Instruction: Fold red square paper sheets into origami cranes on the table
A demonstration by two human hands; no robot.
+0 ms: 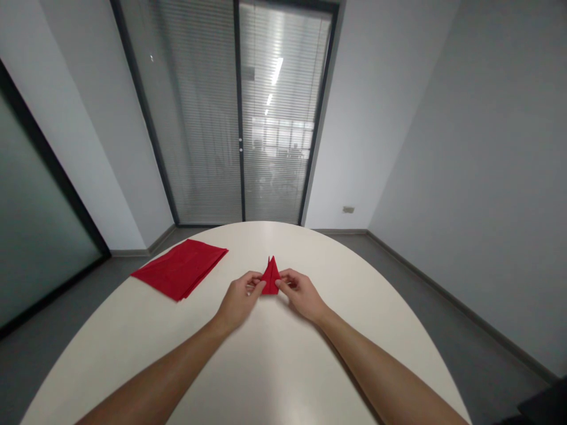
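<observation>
A small folded piece of red paper is held between my two hands, a little above the middle of the white table. It narrows to a point at the top, with a second thin point beside it on the left. My left hand pinches its left edge between thumb and fingers. On the opposite edge, my right hand grips it the same way, thumb in front. My fingertips cover parts of both sides, and whatever lies behind the paper is hidden.
A stack of larger red sheets lies at the table's left edge. The round white table fills the foreground. Beyond it stand a glass partition with blinds and grey-white walls. A dark object shows at lower right.
</observation>
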